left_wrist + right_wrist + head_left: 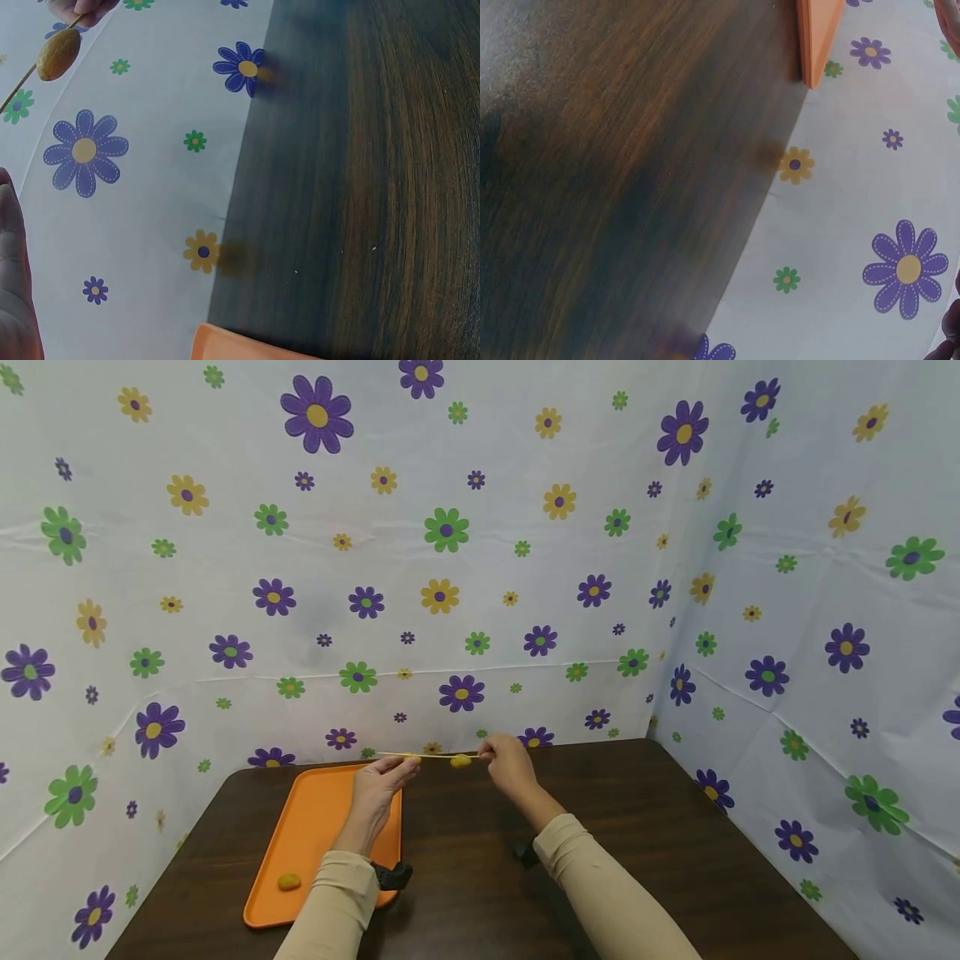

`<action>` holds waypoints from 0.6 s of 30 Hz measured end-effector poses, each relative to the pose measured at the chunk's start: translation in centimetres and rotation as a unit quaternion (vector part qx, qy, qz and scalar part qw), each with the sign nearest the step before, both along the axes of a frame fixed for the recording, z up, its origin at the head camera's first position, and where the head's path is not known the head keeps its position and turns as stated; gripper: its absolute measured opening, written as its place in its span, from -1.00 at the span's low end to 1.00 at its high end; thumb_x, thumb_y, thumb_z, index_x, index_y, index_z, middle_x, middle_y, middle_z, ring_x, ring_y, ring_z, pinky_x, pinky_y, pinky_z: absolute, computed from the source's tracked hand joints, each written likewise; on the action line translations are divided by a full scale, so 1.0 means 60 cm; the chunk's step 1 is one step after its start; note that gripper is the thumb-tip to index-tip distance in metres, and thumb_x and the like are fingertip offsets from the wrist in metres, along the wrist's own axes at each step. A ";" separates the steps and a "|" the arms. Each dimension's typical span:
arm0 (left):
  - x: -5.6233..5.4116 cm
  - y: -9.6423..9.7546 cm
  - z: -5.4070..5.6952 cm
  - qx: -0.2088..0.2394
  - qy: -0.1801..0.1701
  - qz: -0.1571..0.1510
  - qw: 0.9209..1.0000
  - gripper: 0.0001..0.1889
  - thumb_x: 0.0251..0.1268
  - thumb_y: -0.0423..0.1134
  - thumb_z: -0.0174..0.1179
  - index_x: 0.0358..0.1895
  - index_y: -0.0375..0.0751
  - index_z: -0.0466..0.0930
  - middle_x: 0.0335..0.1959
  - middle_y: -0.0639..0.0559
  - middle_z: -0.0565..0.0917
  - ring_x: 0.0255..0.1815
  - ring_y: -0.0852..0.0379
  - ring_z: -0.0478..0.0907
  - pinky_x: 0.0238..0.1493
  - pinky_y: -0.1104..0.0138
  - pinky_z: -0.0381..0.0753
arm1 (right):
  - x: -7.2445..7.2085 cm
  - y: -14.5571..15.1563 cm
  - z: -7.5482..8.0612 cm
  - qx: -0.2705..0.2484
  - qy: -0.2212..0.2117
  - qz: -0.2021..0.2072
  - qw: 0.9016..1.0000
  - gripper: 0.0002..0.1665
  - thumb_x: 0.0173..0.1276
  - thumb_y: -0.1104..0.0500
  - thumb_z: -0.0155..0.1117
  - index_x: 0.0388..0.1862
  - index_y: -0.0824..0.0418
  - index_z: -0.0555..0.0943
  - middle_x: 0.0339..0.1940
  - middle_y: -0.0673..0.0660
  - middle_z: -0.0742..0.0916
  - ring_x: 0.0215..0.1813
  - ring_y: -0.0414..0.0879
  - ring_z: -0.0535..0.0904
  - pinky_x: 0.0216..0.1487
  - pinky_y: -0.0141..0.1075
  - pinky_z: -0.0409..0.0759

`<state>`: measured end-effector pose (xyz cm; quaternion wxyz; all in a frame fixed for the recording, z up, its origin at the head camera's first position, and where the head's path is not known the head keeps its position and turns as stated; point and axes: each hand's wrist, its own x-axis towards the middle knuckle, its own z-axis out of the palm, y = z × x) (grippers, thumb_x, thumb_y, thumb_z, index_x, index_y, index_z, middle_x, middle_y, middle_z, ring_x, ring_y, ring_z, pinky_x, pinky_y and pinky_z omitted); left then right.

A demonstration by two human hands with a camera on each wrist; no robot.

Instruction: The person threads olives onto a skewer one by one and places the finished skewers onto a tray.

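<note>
A thin wooden skewer is held level above the table, pierced through an oval yellow-brown fruit that looks like a date. My right hand pinches the skewer's right end, close to the fruit. Farther left, my left hand pinches the stick between thumb and fingers, and its tip pokes out beyond them. A bit of yellow shows at the left fingertips; I cannot tell what it is. In the left wrist view the pierced fruit hangs near the right hand's fingers.
An orange tray lies on the left of the dark wooden table, partly under the left forearm. Another yellow-brown oval fruit rests near its front left corner. A flower-printed sheet stands behind the table and along the right.
</note>
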<state>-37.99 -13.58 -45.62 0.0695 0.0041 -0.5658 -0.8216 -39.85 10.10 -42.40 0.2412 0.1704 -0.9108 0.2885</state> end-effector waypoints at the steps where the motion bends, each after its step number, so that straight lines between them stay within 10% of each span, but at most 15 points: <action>1: 0.000 0.002 0.000 -0.001 -0.002 0.001 1.000 -0.74 0.26 -0.42 0.40 -0.03 -0.46 0.68 -0.35 -0.01 0.79 -0.25 0.08 0.78 0.15 0.09 0.62 | 0.000 0.000 -0.001 0.000 0.000 0.000 1.000 -0.79 0.29 0.47 0.36 -0.40 0.18 0.75 -0.35 0.06 0.78 -0.24 0.00 0.71 -0.15 -0.12 0.71; 18: 0.002 0.020 -0.003 -0.053 0.025 -0.006 0.998 -0.67 0.23 -0.33 0.45 -0.02 -0.50 0.69 -0.30 -0.04 0.79 -0.21 0.06 0.78 0.07 0.20 0.68 | 0.005 -0.011 0.002 0.007 0.020 0.008 1.000 -0.84 0.31 0.43 0.37 -0.39 0.21 0.74 -0.35 0.12 0.78 -0.25 0.02 0.71 -0.18 -0.14 0.71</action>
